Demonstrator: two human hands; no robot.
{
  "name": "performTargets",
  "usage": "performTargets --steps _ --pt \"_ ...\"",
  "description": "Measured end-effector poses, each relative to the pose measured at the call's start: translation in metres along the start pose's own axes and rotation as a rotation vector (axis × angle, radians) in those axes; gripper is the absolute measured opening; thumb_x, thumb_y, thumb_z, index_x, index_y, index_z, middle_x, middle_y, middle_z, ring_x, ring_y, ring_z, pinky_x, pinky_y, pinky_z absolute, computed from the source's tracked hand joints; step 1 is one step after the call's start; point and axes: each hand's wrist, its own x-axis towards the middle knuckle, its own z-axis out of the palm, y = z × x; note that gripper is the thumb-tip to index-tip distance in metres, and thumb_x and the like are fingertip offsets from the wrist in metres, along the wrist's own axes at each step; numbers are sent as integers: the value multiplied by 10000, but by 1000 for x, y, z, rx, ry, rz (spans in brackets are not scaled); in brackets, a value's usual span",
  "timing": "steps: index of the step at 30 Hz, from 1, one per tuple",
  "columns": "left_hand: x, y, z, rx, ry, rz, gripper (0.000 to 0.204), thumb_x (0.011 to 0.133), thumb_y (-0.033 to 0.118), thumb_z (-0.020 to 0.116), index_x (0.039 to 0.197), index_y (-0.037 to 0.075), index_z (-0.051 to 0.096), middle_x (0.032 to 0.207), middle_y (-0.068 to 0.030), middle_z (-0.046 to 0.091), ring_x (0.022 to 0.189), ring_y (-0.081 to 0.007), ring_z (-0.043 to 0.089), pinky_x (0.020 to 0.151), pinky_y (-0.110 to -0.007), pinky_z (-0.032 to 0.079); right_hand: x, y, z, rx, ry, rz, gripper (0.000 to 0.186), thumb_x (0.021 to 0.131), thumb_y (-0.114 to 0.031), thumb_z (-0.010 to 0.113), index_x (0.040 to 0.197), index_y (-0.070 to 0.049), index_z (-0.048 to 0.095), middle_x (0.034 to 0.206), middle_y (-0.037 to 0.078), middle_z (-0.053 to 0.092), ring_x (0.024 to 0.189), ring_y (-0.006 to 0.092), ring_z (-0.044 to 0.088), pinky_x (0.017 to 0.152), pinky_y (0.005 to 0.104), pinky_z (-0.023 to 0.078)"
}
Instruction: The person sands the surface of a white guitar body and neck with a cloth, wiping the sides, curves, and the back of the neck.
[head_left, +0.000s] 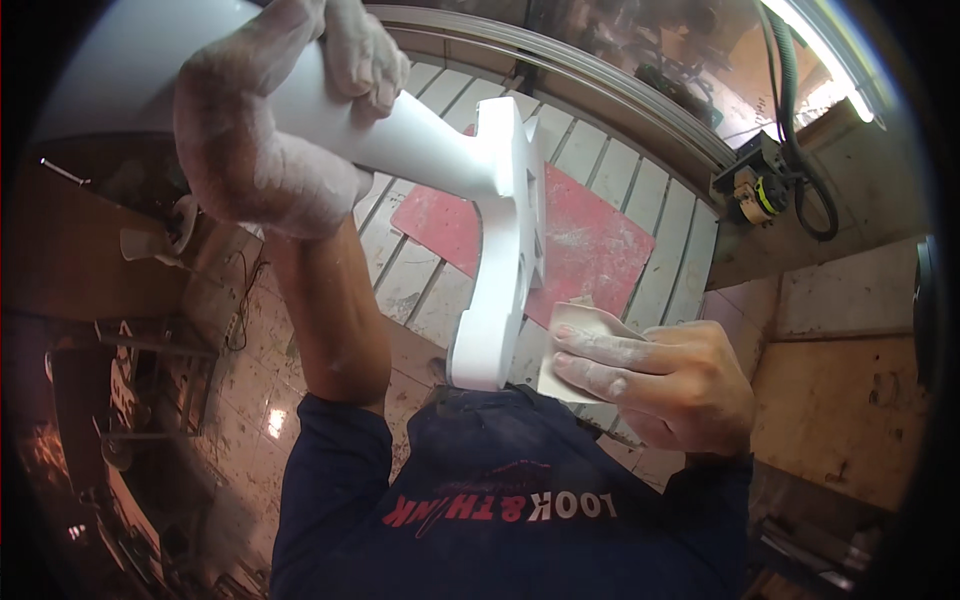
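Observation:
My left hand (270, 150), coated in pale dust, wraps round the thick tube of a white piece (420, 145) at the upper left. The piece widens into an angular bracket with a curved arm, whose lower end reaches down against my dark shirt. My right hand (680, 385) holds a folded, pale sheet of abrasive paper (565, 380) just right of that lower end, fingers pressed on it and a small gap from the white piece. A dusty pink board (610, 240) lies beneath the piece on a slatted table (650, 190).
A metal rail (560, 50) runs along the back, with a black fixture and hose (760, 190) at the upper right. A wooden panel (830, 400) stands at the right. Down at the left, a metal frame (150, 380) and a cable (240, 310) are on the dusty tiled floor.

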Motion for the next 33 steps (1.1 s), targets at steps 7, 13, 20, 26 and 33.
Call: performTargets --steps 7,13,20,26,33 --pt "0 -5 19 23 78 26 245 850 312 502 947 91 462 731 -48 459 656 -156 428 676 -323 372 26 40 70 177 -89 101 516 778 13 584 1225 -214 705 1124 29 727 813 238 711 657 341 563" --pt "-1 -8 22 39 102 65 237 847 279 514 953 79 446 726 -55 458 618 -144 427 645 -311 393 45 74 96 545 11 -41 493 806 -23 585 1231 -240 707 1348 64 628 1038 255 699 806 350 583" --pt "5 -9 26 127 173 71 252 851 281 571 918 75 441 667 -42 446 576 -116 417 565 -267 380 63 89 85 135 -48 55 403 865 -21 581 1206 -193 710 1327 1 650 1095 235 676 867 352 577" --pt "2 -13 16 11 173 183 182 880 169 572 927 28 468 636 -43 458 506 -104 409 475 -237 361 72 76 79 32 -195 233 457 814 -26 598 1227 -192 697 1323 18 645 1078 254 675 870 378 571" --pt "-3 -8 13 35 166 47 255 864 296 581 932 96 439 678 -18 454 569 -98 434 577 -249 375 78 86 83 -74 -89 118 434 823 -76 590 1232 -176 693 1270 26 675 1015 258 698 837 381 576"
